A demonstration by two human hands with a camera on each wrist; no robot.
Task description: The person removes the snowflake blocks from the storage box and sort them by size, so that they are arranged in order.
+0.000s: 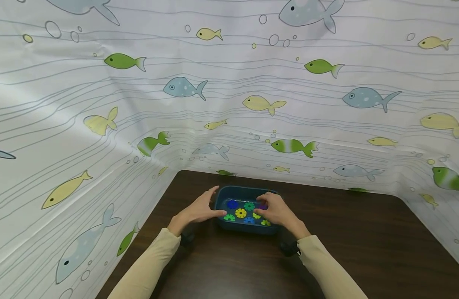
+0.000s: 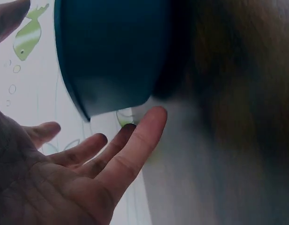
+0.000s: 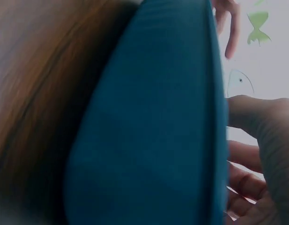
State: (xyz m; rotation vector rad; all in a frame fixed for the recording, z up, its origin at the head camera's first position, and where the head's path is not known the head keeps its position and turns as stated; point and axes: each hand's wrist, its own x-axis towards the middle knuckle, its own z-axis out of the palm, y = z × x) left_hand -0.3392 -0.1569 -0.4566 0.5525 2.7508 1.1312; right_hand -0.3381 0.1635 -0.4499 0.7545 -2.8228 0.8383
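Observation:
A dark blue plastic bin sits on the table, holding several notched, flower-shaped plastic discs, among them a yellow disc, a teal disc and a dark blue disc. At the bin's left end is my left hand, fingers spread and thumb reaching over the rim; the left wrist view shows nothing in its palm. Over the bin's right side, my right hand reaches in with fingers bent and thumb apart from them. A purple disc lies partly hidden beneath it. The bin wall hides its fingertips in the right wrist view.
The dark brown table extends to the right of the bin and toward me. A white fish-print sheet rises behind the table and along its left and right sides.

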